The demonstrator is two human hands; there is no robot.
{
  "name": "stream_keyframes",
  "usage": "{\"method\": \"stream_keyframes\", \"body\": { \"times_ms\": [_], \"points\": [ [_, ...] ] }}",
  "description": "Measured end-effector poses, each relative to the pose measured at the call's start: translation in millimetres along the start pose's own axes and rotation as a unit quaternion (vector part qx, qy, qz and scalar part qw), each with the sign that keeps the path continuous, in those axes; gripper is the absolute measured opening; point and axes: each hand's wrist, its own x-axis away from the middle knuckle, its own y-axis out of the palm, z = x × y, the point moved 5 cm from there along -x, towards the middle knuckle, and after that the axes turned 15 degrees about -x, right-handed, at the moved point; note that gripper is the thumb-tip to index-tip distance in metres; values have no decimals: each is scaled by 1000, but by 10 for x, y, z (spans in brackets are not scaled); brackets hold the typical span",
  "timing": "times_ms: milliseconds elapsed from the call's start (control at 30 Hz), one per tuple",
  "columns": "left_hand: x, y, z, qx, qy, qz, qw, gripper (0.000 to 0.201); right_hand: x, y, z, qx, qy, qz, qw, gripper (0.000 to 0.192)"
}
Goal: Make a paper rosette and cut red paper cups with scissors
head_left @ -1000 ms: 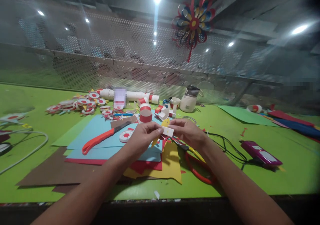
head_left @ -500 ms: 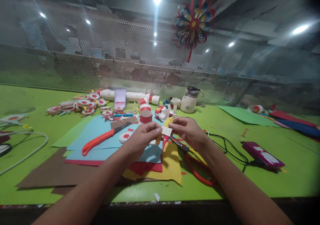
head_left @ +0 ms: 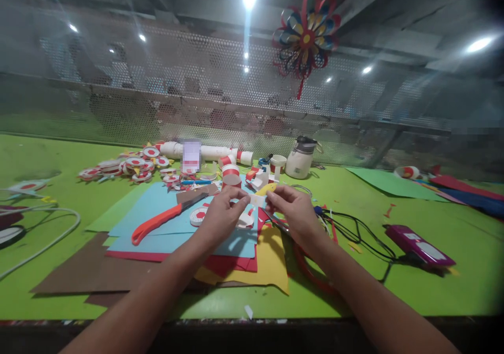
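1. the left hand (head_left: 224, 212) pinches one end of a small white strip (head_left: 258, 200) between thumb and fingertips.
2. the right hand (head_left: 293, 209) is closed at the fingertips on what looks like the end of a small yellow piece (head_left: 265, 189) with dark dots on it; its thumb is right by the strip's other end.
3. strip and yellow piece meet in the gap between the hands, above the work surface; whether they are joined cannot be told.
4. the step in hand seems to be fitting or lining up these two small parts; the next move calls for a light, steady pinch, keeping both edges true without creasing the paper.
5. below the hands lie light blue sheets (head_left: 145, 217), a red-and-white disc (head_left: 198, 216) and, just left of it, an orange-handled cutting tool (head_left: 157, 224).
6. nearer the person are a brown sheet (head_left: 86, 267) and a yellow sheet (head_left: 271, 243).
7. farther out on the green table (head_left: 452, 296) are a purple device (head_left: 419, 246) on the right, a light-coloured flask (head_left: 299, 162) at the back, and a heap of discs (head_left: 136, 162) on the left.
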Motion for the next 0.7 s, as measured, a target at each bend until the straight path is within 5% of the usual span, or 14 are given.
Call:
{"method": "stream_keyframes", "body": {
  "times_ms": [167,400,567,700],
  "points": [
    [9,-75,20,40,-38,3,998,21,-34,-108,-146,61,-96,38,993,18],
    [-27,-59,-91,119,-90,-21,989,16,-38,-149,-213,63,-94,12,993,16],
    [-36,-146,5,89,-25,-3,996,15,-66,-177,-141,-16,3,8,1000,20],
    [28,-40,157,51,58,-95,993,17,-42,-121,-98,-52,56,14,997,24]
  ]
}}
